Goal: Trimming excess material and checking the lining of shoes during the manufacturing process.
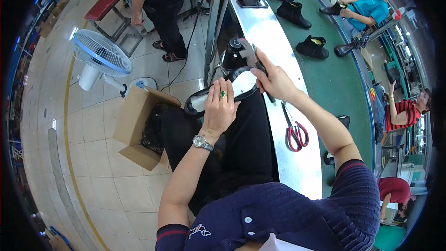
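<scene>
A black shoe (pixel 242 84) lies across my lap with a whitish underside or inner sole facing up. My left hand (pixel 221 111) presses on it and holds it, fingers together over the pale surface; a green-stoned ring and a watch show on that arm. In my right hand (pixel 278 82) is a hammer (pixel 249 52), its metal head raised just above the shoe's far end. Beyond the shoe stands a black, rounded post-like fixture (pixel 232 56), partly hidden. Red-handled scissors (pixel 294 135) rest on the metal bench edge beside my right forearm.
A metal ledge (pixel 274 42) carries a phone (pixel 252 3). Several black ankle boots (pixel 293 14) stand on the green conveyor (pixel 325 79). At left are an open carton (pixel 132 116) with dark stringy material, a fan (pixel 102 53) and a red stool (pixel 103 7). Co-workers sit or stand around.
</scene>
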The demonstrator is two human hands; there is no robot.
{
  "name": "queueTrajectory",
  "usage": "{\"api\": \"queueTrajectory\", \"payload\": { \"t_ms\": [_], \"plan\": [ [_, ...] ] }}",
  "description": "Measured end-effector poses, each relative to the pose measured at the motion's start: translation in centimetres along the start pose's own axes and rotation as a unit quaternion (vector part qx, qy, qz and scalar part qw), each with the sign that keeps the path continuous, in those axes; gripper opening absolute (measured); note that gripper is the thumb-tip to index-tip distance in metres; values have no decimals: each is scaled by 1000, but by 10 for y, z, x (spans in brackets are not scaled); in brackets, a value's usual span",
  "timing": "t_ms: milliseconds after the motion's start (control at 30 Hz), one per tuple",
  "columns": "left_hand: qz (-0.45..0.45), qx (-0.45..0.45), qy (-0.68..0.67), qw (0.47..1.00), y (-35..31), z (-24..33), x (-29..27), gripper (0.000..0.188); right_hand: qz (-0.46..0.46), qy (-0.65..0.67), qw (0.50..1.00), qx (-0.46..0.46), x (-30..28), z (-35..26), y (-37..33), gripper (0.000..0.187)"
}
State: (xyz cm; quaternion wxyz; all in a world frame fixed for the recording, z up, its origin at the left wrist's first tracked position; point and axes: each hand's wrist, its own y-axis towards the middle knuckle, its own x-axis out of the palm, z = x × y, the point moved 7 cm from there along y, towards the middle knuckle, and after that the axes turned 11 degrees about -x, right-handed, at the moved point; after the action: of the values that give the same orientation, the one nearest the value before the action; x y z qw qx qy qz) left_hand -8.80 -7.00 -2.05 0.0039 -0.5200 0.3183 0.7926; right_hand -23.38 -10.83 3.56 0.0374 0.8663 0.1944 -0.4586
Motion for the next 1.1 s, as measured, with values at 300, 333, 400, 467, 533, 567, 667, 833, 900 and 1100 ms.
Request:
{"api": "queueTrajectory", "payload": {
  "t_ms": [300,333,400,467,533,567,667,833,900,1100],
  "plan": [
    [7,-19,-8,1000,-1,-1,3,62,19,-16,999,-43,9,-16,1,57],
    [5,-18,-8,1000,-2,-1,3,62,-59,-53,997,15,21,-10,1,57],
    [-2,-21,-17,1000,-5,-1,3,61,-67,-73,995,-6,6,-22,1,57],
    [7,-25,-23,999,-4,-2,2,61,-30,-77,996,-36,-1,-32,2,58],
    [15,-24,-35,999,-2,2,1,60,-17,-108,993,-55,8,-28,-2,58],
    [11,-29,-36,999,0,4,1,60,-5,-138,988,-76,13,-25,-2,58],
    [8,-38,-52,998,-2,-3,-1,60,-61,-177,980,-73,13,-37,3,59],
    [24,-57,-86,994,5,-1,-16,62,50,-151,984,-79,17,-39,-4,61],
    [-120,-184,-184,958,17,-10,-17,64,-43,-209,976,-49,29,-27,-7,61],
    [-92,-93,-59,990,-2,-24,-22,65,21,-174,979,-109,12,-56,-2,63]
  ]
}}
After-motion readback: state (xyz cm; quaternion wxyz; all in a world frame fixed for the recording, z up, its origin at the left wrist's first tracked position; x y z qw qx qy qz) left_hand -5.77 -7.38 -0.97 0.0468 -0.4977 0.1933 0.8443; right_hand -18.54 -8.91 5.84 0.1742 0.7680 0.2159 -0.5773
